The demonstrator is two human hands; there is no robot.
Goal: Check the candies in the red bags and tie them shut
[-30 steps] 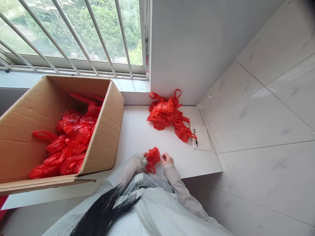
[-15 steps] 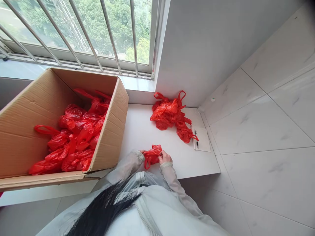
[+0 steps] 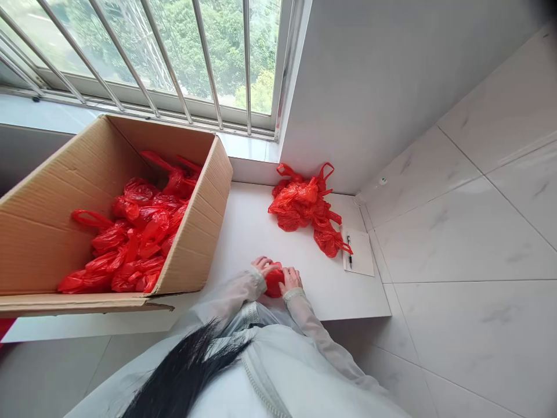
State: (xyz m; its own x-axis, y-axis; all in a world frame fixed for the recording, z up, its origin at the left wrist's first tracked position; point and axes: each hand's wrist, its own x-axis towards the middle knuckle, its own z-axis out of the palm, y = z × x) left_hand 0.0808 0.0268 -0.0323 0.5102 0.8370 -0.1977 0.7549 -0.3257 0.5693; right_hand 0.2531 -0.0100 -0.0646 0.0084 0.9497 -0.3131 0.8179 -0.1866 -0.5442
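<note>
A small red plastic bag [image 3: 274, 283] lies bunched on the white table [image 3: 248, 232] right in front of me. My left hand [image 3: 263, 266] presses on its top and left side with curled fingers. My right hand [image 3: 290, 280] closes on its right side. Both hands squeeze the bag into a tight wad. Pale sleeves cover both wrists.
An open cardboard box [image 3: 191, 244] with several red bags [image 3: 134, 238] stands on the left. A heap of red bags [image 3: 304, 206] lies at the back by the wall. A paper sheet [image 3: 359, 255] with a pen [image 3: 348, 245] lies at the right. Barred window behind.
The loose bag that hung between my hands has been pressed down and squeezed small. My hands have come together over it. The view has shifted a little to the right.
</note>
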